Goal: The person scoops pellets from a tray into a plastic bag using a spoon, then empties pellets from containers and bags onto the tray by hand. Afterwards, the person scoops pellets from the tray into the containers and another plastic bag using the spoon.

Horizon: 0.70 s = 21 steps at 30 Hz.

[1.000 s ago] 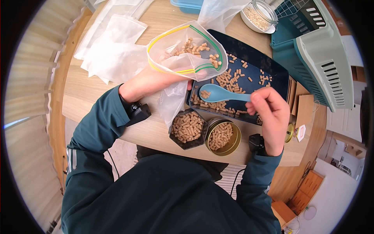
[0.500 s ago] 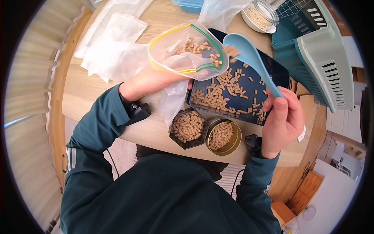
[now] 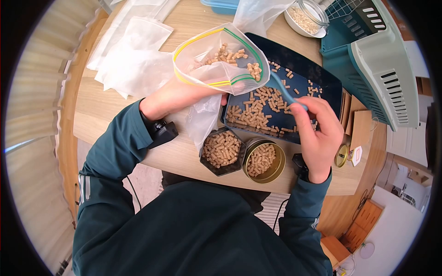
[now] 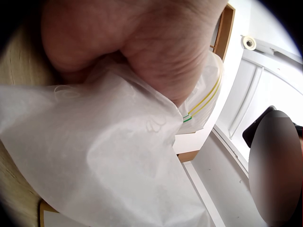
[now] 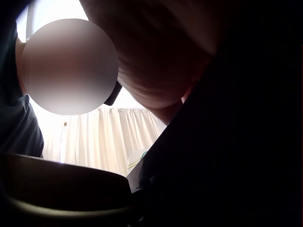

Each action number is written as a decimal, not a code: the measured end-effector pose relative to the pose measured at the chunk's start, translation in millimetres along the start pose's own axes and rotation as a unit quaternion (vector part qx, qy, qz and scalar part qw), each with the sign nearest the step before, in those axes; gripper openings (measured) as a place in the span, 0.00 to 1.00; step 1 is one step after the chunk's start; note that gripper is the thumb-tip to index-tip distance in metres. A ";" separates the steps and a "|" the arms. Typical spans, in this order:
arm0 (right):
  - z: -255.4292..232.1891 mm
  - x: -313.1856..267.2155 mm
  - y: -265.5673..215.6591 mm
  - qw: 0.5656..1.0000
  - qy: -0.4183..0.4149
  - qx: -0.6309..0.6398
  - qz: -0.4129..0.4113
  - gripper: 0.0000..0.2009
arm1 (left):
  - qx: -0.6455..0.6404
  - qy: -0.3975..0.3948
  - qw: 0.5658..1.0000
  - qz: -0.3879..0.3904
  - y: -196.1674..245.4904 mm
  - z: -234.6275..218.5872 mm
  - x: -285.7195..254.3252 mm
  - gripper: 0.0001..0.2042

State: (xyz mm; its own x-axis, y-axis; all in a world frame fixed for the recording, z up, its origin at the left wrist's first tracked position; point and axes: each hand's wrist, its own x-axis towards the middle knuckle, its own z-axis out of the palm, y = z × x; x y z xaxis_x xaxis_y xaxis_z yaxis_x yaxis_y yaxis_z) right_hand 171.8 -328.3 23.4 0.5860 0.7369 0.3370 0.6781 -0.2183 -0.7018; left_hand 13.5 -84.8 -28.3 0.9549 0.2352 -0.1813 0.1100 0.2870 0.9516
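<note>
The left hand (image 3: 184, 94) grips a zip bag (image 3: 221, 73) with a yellow and green seal; pellets (image 3: 228, 55) lie inside its open mouth. In the left wrist view the hand (image 4: 137, 42) is closed on the gathered plastic (image 4: 118, 137). Pinched by the right hand (image 3: 320, 129), a blue spoon (image 3: 283, 89) stands edge-on over a dark blue tray (image 3: 317, 69) of scattered pellets, its bowl end at the bag's right rim, partly hidden. Nearer the body, a dark hexagonal container (image 3: 222, 152) and a gold round tin (image 3: 278, 168) hold pellets.
Empty-looking clear bags (image 3: 133, 60) lie at the left of the table. A teal and grey pet carrier (image 3: 386, 78) stands right of the tray. A white bowl of flakes (image 3: 304, 20) and a glass jar sit behind. A gold lid (image 3: 341, 155) lies at the right.
The spoon rose from over the tray with pellets, swung up beside the bag, then came down to its right rim. The right hand moved right and back left; the left hand stays about still.
</note>
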 end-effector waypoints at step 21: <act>-15.5 -6.9 4.5 0.954 -0.138 0.219 0.152 0.06 | 0.013 0.005 1.000 -0.013 -0.4 -0.3 0.7 0.19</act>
State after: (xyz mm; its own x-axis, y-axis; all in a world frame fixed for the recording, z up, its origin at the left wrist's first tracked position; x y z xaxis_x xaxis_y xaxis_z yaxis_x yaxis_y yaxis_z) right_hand 177.7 -344.4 27.7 0.5449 0.8364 -0.0593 0.2095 -0.2043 -0.9562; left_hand 14.0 -84.5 -28.8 0.9491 0.2369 -0.2075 0.1414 0.2681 0.9530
